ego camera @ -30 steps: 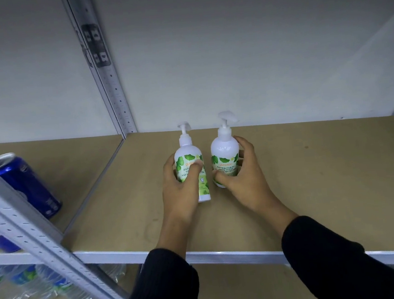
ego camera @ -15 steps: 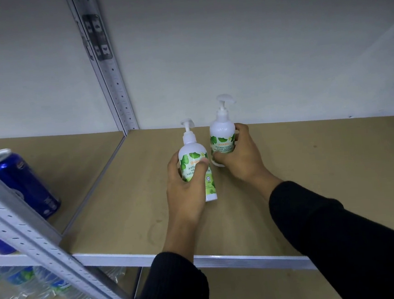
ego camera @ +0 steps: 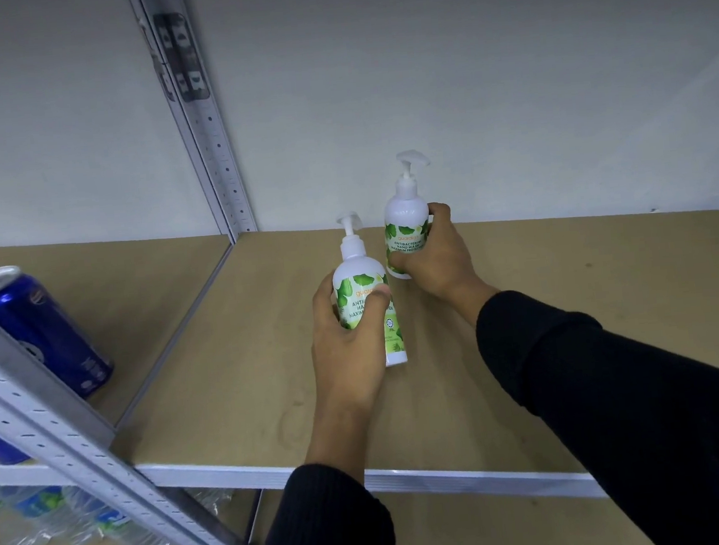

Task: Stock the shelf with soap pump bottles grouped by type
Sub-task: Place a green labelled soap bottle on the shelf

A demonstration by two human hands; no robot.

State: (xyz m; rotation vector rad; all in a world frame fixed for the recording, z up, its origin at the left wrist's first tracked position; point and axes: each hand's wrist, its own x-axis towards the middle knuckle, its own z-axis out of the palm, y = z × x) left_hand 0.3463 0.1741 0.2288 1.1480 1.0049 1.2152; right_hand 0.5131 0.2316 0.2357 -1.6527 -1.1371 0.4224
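Two white pump bottles with green leaf labels stand on the brown shelf board. My left hand grips the nearer bottle around its body, thumb across the label. My right hand holds the farther bottle near the back wall, fingers wrapped round its right side. Both bottles are upright, and the farther one stands behind and to the right of the nearer one.
A grey perforated upright rises at the back left of the board. Blue drink cans stand on the neighbouring shelf to the left. Water bottles lie on the shelf below. The white front rail edges the board.
My right hand has pushed its bottle back toward the wall. My left hand has kept its bottle in the middle of the shelf, so the two bottles now sit staggered instead of side by side.
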